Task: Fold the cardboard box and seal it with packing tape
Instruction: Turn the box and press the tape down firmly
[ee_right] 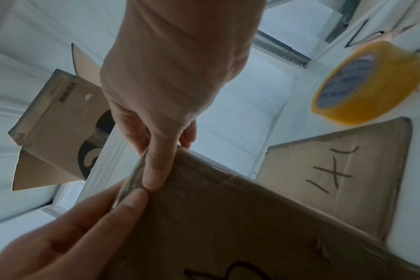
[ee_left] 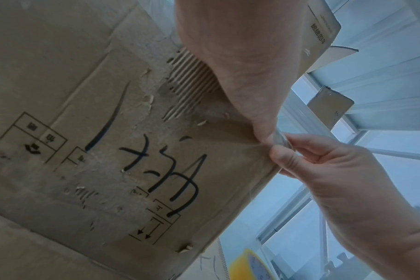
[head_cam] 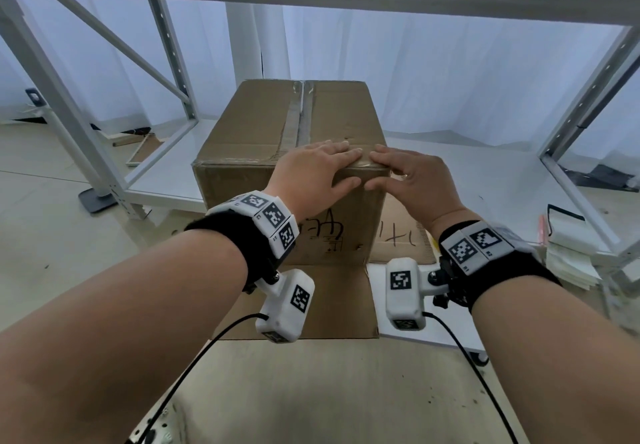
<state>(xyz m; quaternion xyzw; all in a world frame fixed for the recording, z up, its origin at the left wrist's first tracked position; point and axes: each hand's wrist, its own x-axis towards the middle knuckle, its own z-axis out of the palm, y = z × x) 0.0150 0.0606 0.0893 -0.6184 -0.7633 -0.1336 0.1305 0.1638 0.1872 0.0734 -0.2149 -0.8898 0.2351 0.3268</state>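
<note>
Both hands (head_cam: 313, 173) (head_cam: 412, 180) on box (head_cam: 242, 138) edge

A brown cardboard box (head_cam: 291, 152) stands upright on a white worktop (head_cam: 450, 166), its top flaps closed and a clear tape strip (head_cam: 299, 114) running along the centre seam and over the near edge. Black handwriting marks its near side. A yellow tape roll (ee_right: 369, 83) stands on edge on the worktop, near the box.

Head view looking down and forward over cardboard box (head_cam: 291, 152); wrist views looking up close under its near edge, sharing both thumbs.
</note>
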